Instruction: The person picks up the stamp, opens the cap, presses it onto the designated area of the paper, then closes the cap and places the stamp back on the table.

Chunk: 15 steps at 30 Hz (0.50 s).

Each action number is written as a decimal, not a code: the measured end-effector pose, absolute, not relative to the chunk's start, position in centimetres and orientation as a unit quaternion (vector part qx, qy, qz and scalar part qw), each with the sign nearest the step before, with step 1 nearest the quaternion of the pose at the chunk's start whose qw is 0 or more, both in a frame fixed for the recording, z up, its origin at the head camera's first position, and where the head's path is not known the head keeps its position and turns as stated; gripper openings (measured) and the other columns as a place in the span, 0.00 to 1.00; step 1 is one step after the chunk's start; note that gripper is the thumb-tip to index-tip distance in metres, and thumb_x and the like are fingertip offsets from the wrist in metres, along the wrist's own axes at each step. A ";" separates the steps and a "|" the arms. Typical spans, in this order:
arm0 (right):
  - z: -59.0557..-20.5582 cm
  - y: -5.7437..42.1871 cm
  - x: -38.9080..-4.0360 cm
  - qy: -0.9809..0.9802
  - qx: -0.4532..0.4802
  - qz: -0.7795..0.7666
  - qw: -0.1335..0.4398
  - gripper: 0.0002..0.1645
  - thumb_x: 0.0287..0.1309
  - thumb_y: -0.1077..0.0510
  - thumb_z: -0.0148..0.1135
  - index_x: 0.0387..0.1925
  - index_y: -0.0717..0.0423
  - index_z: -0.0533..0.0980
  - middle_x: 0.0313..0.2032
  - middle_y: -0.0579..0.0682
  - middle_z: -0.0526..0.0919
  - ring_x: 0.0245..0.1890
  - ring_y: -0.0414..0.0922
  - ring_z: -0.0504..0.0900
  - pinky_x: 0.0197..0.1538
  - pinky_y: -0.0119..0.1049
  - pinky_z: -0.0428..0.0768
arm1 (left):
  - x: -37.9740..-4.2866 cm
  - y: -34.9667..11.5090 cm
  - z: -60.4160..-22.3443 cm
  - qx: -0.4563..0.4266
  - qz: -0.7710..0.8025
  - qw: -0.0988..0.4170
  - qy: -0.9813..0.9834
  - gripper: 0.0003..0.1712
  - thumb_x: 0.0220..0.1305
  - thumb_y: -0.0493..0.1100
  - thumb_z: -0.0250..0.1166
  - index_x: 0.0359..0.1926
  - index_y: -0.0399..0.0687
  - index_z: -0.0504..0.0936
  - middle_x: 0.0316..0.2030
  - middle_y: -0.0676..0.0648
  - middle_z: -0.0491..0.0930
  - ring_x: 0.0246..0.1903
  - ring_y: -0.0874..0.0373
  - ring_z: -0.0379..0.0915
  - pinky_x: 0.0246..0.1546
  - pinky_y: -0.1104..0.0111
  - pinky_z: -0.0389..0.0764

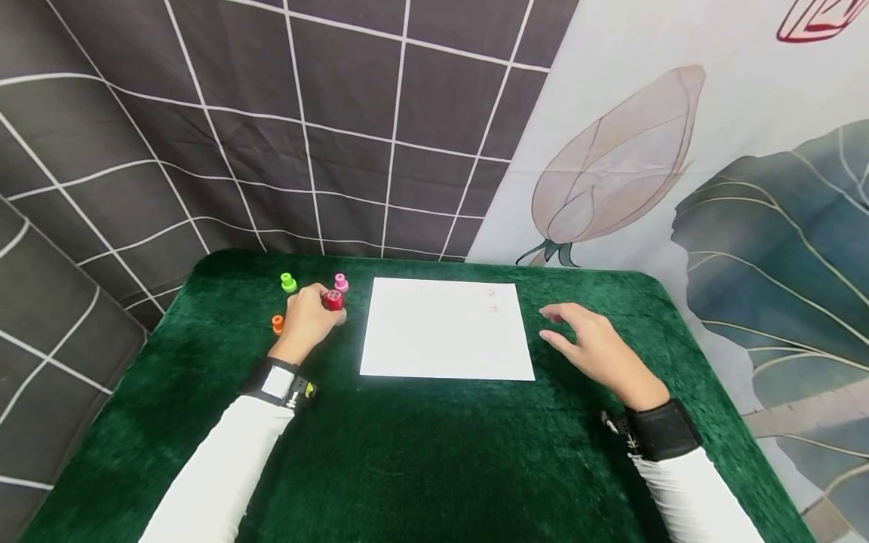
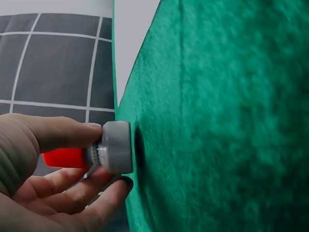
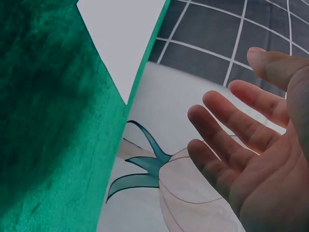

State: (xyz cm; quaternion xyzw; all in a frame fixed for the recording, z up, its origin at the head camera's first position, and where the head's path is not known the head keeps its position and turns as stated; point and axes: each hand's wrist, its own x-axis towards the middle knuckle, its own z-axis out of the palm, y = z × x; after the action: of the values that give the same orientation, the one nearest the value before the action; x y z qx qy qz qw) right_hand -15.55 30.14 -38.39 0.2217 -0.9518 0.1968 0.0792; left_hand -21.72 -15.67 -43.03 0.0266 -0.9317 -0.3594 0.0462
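My left hand pinches a red toy stamp between thumb and fingers, to the left of the paper. In the left wrist view the stamp's grey cap faces the green cloth, at or just above it; I cannot tell if they touch. Around that hand stand a green stamp, a pink stamp and an orange stamp, the last partly hidden by the hand. My right hand is held right of the white paper, fingers relaxed and holding nothing. Faint reddish prints show near the paper's upper right.
A dark green plush cloth covers the table. Behind it and on the left hangs grey fabric with a white grid. A white curtain with a flower bud and leaves hangs at the back right.
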 end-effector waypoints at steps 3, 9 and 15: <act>-38.3 30.2 -15.5 -0.954 0.219 0.193 0.072 0.20 0.70 0.57 0.65 0.60 0.60 0.77 0.53 0.60 0.83 0.53 0.57 0.83 0.49 0.57 0.83 | -21.7 -15.8 -43.0 0.027 -0.355 0.039 -0.934 0.20 0.60 0.39 0.72 0.48 0.28 0.80 0.48 0.27 0.84 0.47 0.32 0.80 0.55 0.42 0.83; -38.4 30.0 -15.7 -0.956 0.215 0.193 0.047 0.22 0.71 0.57 0.64 0.61 0.62 0.76 0.55 0.61 0.83 0.55 0.58 0.82 0.52 0.58 0.83 | -21.7 -15.6 -42.9 0.019 -0.352 0.037 -0.935 0.20 0.62 0.37 0.71 0.50 0.28 0.77 0.49 0.27 0.83 0.48 0.32 0.80 0.56 0.42 0.83; -39.0 29.7 -15.9 -0.960 0.217 0.176 0.035 0.24 0.71 0.55 0.65 0.62 0.63 0.75 0.58 0.62 0.81 0.59 0.60 0.80 0.57 0.59 0.82 | -21.0 -15.3 -42.6 0.009 -0.333 0.044 -0.942 0.28 0.65 0.38 0.68 0.61 0.30 0.71 0.55 0.26 0.79 0.54 0.30 0.77 0.61 0.40 0.79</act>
State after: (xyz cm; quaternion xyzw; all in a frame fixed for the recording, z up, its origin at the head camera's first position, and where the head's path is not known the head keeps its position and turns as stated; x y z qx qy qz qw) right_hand -15.89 29.72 -39.02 0.2166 -0.9597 0.1756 0.0351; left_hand -21.02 -15.34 -42.57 0.0094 -0.9418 -0.3331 0.0441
